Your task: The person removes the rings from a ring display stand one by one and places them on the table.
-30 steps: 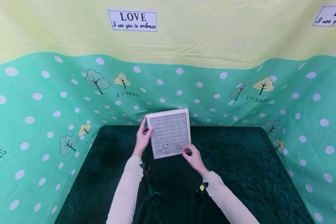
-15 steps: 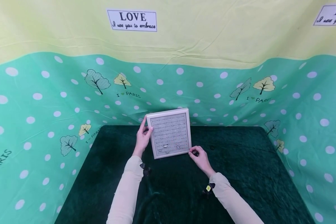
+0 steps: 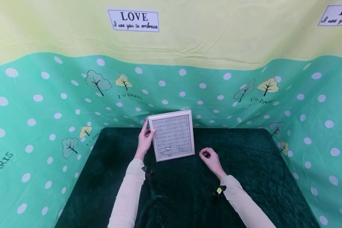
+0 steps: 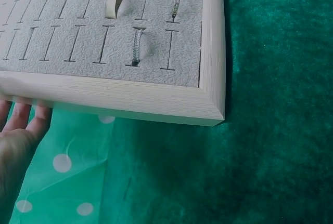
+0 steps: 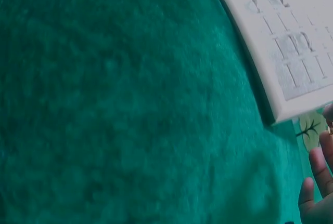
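The right hand [image 3: 211, 159] has been moved away from the ring tray [image 3: 191, 133], a small ring [image 5: 330, 129] pinched in it; the tray's side is held by the left hand [image 3: 143, 142]

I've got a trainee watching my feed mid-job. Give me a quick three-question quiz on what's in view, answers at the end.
1. Which hand holds the framed board?
2. Multiple choice: in the head view, the right hand is
A) on the board's top edge
B) beside the board, apart from it
C) in front of the board's middle
3. Fill in the blank: as the head camera sees it, the rings seated in the board lie near its ____ edge.

Key: 1. The left hand. 2. B. 3. lower.
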Motion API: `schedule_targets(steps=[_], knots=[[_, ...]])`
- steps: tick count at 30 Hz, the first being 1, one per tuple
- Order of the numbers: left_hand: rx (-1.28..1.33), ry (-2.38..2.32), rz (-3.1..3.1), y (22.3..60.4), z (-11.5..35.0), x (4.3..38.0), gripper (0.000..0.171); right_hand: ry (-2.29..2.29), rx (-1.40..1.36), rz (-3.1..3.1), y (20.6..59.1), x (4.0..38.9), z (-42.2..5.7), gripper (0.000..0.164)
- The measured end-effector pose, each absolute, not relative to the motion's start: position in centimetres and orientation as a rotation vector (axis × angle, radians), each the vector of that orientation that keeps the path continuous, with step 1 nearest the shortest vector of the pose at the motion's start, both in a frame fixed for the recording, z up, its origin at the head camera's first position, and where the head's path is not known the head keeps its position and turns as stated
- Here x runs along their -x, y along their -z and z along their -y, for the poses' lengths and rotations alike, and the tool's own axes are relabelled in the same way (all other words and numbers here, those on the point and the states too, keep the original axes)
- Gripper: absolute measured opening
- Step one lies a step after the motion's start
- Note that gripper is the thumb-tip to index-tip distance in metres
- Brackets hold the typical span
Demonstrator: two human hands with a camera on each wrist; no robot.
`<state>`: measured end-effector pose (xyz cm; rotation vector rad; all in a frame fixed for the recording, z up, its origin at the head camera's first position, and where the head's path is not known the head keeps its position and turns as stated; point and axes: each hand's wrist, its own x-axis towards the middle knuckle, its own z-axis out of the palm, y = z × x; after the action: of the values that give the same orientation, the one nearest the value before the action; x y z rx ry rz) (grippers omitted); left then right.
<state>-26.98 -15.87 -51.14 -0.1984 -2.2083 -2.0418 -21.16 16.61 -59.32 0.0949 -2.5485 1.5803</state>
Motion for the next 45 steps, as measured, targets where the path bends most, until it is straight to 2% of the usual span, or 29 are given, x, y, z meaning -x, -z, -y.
schedule_targets(steps=[25, 45], knots=[[0.215, 2.028, 2.22, 51.1, 15.9, 27.0, 0.067, -1.4, -0.159, 2.589, 61.1, 20.7, -22.9, 0.008], [0.229, 2.02, 2.213, 51.1, 16.0, 26.9, 0.067, -1.236, -0.154, 2.572, 62.4, 22.4, -26.7, 0.005]])
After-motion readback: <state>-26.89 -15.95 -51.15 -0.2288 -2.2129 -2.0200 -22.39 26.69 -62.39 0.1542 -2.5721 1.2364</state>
